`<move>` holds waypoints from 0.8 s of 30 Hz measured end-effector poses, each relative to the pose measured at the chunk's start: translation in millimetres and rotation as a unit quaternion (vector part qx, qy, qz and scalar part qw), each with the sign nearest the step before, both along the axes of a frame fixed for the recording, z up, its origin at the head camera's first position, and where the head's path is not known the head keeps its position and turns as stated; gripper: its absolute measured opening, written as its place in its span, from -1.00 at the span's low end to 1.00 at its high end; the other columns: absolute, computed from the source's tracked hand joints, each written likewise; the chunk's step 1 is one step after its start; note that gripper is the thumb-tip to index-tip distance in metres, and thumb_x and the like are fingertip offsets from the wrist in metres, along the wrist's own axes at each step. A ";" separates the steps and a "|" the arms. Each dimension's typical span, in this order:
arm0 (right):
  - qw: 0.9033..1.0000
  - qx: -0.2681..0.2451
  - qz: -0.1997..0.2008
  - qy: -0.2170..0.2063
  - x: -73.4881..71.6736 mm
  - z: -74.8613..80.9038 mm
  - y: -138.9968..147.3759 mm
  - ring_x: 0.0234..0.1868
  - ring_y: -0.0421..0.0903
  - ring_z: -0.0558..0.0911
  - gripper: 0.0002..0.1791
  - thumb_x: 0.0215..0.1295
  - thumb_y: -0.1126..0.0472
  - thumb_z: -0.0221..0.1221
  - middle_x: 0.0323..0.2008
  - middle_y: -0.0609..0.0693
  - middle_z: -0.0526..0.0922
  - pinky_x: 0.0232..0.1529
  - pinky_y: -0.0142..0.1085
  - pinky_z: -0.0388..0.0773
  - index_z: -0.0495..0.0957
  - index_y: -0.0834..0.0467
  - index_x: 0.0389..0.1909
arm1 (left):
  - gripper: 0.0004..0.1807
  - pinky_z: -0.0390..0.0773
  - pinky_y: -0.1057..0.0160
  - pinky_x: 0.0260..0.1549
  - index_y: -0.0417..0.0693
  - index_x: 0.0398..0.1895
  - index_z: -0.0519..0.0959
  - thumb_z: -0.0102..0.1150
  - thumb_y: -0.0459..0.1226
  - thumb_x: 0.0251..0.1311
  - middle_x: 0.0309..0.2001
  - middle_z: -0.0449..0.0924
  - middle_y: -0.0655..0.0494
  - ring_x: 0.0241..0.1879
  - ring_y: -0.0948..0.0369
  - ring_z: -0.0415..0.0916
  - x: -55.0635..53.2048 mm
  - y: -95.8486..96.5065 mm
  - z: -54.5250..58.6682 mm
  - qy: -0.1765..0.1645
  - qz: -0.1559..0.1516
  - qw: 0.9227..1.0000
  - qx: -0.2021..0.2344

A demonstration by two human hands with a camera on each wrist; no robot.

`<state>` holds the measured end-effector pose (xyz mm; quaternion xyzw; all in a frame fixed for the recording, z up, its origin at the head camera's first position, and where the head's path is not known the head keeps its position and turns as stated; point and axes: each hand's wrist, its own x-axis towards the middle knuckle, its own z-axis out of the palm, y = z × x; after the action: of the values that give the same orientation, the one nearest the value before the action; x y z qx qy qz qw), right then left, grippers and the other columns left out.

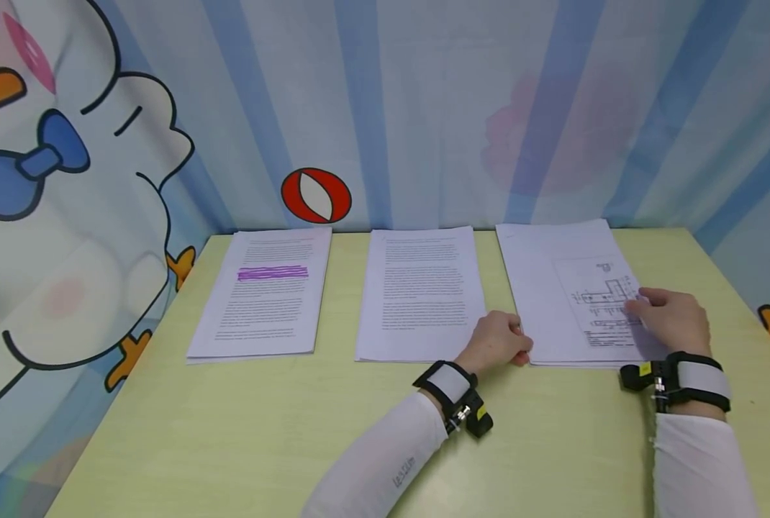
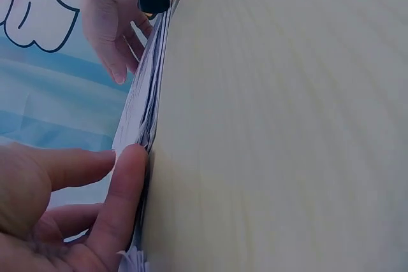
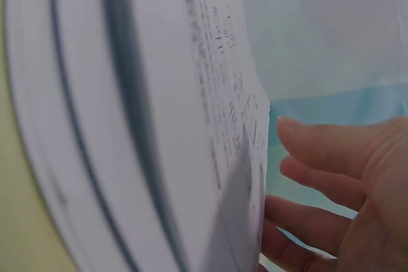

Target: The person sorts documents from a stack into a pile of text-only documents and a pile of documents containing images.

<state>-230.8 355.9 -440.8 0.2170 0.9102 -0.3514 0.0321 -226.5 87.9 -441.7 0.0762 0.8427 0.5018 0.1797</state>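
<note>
The right-hand stack of paper (image 1: 553, 266) has a printed technical drawing on its top sheet. At its lower left corner is my left hand (image 1: 498, 338); in the left wrist view a fingertip (image 2: 131, 164) rests against the stack's edge, thumb apart from it. My right hand (image 1: 676, 316) is at the stack's right edge, thumb over the drawing in the head view. In the right wrist view the right hand's fingers (image 3: 306, 218) are extended along the paper's side, and the sheets (image 3: 140, 119) show gaps between layers.
A middle stack of printed text (image 1: 424, 288) lies close left of my left hand. Farther left is another text stack (image 1: 262, 309) with purple marker strokes. All three lie on a pale yellow table (image 1: 229, 432), backed by a striped curtain (image 1: 411, 108).
</note>
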 end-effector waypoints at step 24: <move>0.981 -0.079 0.095 0.150 -12.6 37.9 -97.2 0.31 0.32 0.45 -0.38 0.53 -0.10 -0.08 0.32 0.35 0.46 0.24 0.19 0.42 0.38 0.24 0.38 | -0.64 0.68 0.35 -0.46 -0.12 0.18 0.59 0.12 -0.25 0.36 -0.11 0.67 -0.20 -0.60 0.35 0.58 -17.7 -116.3 43.7 0.066 0.072 0.992 0.074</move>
<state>-243.4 258.7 -403.0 0.0710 0.8905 -0.4460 -0.0549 -244.2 -28.4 -398.1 0.0616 0.8167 0.5680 0.0808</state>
